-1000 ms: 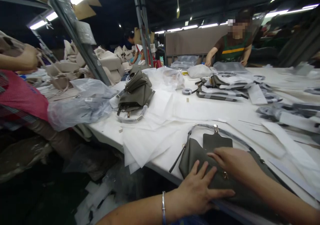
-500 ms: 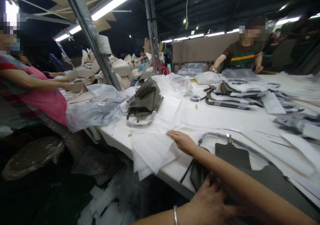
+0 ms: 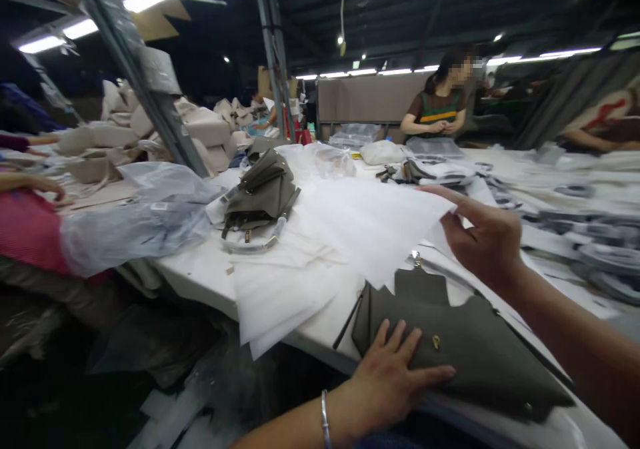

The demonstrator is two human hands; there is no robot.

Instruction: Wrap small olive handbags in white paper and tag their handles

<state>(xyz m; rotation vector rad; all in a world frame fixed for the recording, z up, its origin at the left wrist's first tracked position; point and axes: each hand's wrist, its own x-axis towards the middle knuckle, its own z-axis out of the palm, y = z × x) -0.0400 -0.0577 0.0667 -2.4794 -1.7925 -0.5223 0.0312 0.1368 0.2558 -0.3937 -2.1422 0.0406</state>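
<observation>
A dark olive handbag (image 3: 480,349) lies flat at the table's front edge, its flap spread upward and a small gold clasp on its face. My left hand (image 3: 387,376), wearing a silver bangle, rests on the bag with fingers spread. Above the bag, my right hand (image 3: 485,236) pinches the corner of a thin white foam sheet (image 3: 370,219), which hangs out to the left over the table. More white sheets (image 3: 280,302) lie left of the bag and droop over the edge. The bag's handle is partly hidden behind the raised sheet and my right arm.
Another olive bag (image 3: 265,196) stands farther back on the white table (image 3: 195,269). Clear plastic bags (image 3: 140,229) lie at the left, beside a slanted metal post (image 3: 145,82). Wrapped handles (image 3: 610,256) lie at the right. A co-worker (image 3: 435,116) stands across the table.
My right hand has lifted a white sheet from the pile and carried it up and right. My left hand has flattened on the bag. The view has swung right.
</observation>
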